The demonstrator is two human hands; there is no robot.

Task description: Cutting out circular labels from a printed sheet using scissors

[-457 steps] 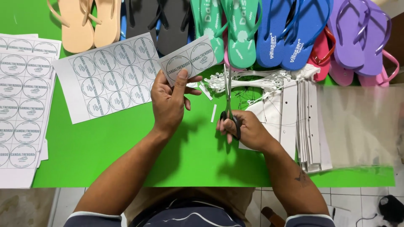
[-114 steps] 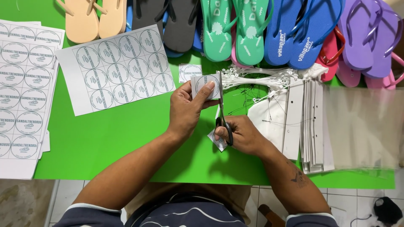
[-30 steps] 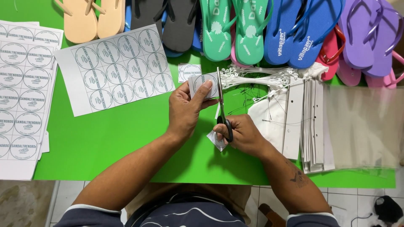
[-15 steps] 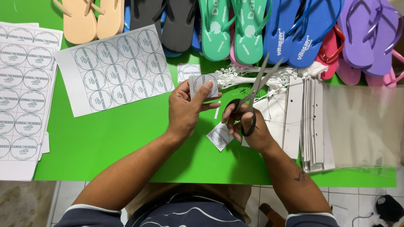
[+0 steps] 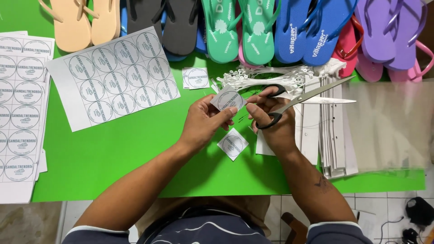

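A row of flip-flops [image 5: 235, 31] (many colours) lies along the green table [image 5: 113, 171]; printed label sheets [image 5: 113, 77] lie left; clear plastic bags [image 5: 389, 126] right.

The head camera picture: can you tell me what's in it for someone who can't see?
Over a green table, the left hand pinches a small square paper label while the right hand holds open scissors. Another cut label lies below, a sheet of round labels sits left, and colourful flip-flops line the far edge.
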